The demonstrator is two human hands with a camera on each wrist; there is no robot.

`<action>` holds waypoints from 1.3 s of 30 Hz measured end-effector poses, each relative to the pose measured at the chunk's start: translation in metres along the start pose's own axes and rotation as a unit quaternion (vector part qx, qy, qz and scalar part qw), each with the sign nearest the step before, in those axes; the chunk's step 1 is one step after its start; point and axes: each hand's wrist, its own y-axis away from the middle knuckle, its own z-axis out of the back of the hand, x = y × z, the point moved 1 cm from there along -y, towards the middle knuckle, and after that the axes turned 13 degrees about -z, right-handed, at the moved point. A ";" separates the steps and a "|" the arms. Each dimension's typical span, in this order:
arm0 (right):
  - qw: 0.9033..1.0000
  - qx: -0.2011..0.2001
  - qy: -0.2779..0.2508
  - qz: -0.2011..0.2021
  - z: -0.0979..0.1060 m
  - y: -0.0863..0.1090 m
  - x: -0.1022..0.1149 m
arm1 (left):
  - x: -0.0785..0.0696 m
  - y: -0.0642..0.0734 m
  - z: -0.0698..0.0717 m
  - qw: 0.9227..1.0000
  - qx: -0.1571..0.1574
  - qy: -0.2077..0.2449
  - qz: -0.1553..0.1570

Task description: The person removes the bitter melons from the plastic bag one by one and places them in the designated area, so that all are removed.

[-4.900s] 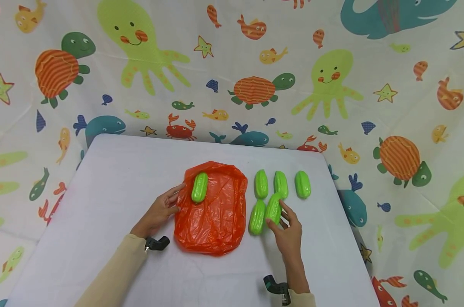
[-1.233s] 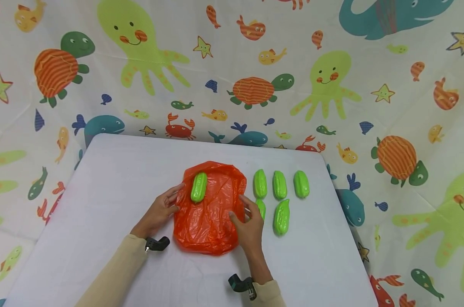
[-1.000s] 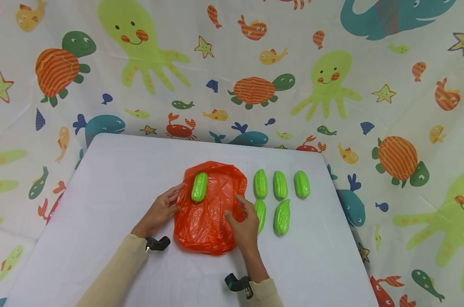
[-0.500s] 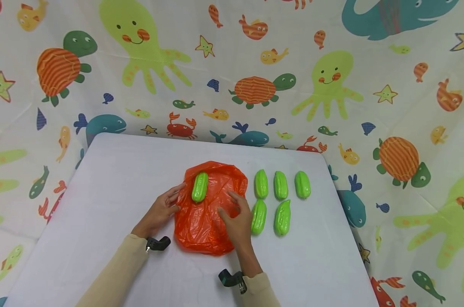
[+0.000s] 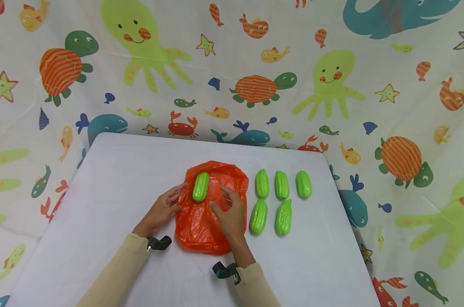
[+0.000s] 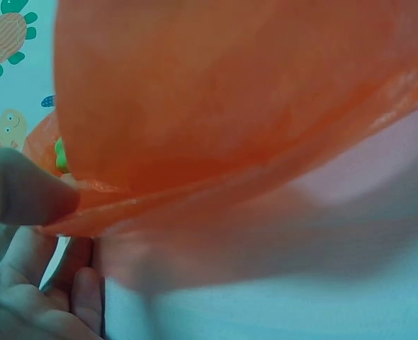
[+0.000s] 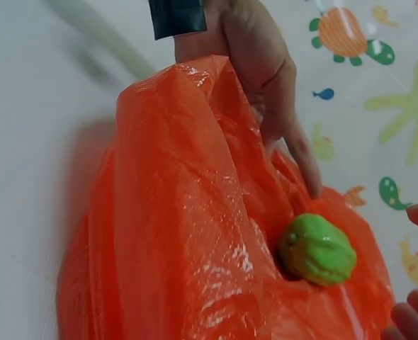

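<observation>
A red plastic bag (image 5: 203, 230) lies on the white table, its left edge held by my left hand (image 5: 162, 212). In the left wrist view the thumb (image 6: 28, 188) pinches the bag's edge with the fingers below it. On the bag's upper left part rests a green, cucumber-shaped toy vegetable (image 5: 200, 187), which in the right wrist view (image 7: 319, 251) sits among the red folds. Above the bag's right half is my right hand (image 5: 232, 213), thumb and fingers spread apart with nothing between them, just right of that vegetable.
To the right of the bag, several more green toy vegetables stand in two rows, among them a front-left one (image 5: 258, 217), a front-right one (image 5: 283, 217) and a far-right one (image 5: 304, 184). A curtain (image 5: 232, 55) printed with sea animals hangs behind the white table (image 5: 132, 166).
From beside the vegetables, where it touched one, my right hand has moved left over the bag. That vegetable now lies slightly to the right. My left hand has stayed at the bag's edge.
</observation>
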 end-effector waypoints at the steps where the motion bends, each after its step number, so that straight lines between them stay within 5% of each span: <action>1: 1.000 0.001 0.003 -0.004 -0.001 0.000 0.001 | 0.000 0.000 0.000 1.000 0.001 -0.001 0.000; 39: 0.995 0.034 0.086 -0.027 -0.051 -0.033 0.004 | 0.004 -0.001 0.001 1.000 0.003 -0.006 -0.005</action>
